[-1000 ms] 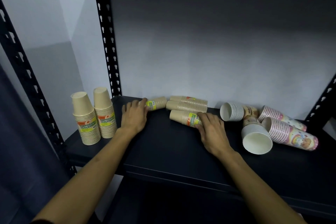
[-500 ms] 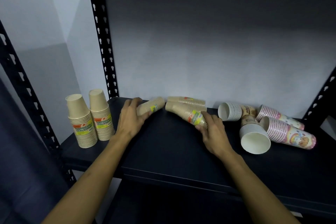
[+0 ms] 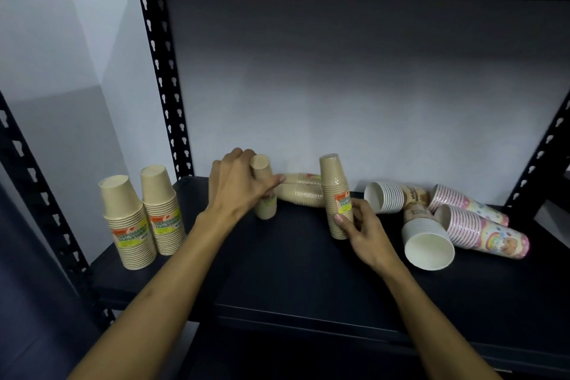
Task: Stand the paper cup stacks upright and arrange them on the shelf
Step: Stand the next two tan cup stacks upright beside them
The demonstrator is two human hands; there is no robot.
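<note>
Head view: cups in several stacks crowd a dark metal shelf (image 3: 293,271) with black slotted uprights. The left hand (image 3: 237,185) curls its fingers round a tan paper cup stack (image 3: 263,191), held nearly upright, base up, its lower rim at the shelf surface. The right hand (image 3: 361,225) pinches a second tan paper cup stack with an orange and yellow label (image 3: 336,197), thumb on the front and fingers behind; this stack stands upright, base up. Between the hands, further back, two more tan stacks (image 3: 303,191) lie on their sides, one over the other. Well to the left of the left hand, two labelled tan stacks (image 3: 143,219) stand upright side by side near the shelf's edge. To the right of the right hand, white cup stacks (image 3: 428,237) lie tipped over with open mouths showing, and beside them pink patterned cup stacks (image 3: 481,228) lie on their sides, touching the white ones.
</note>
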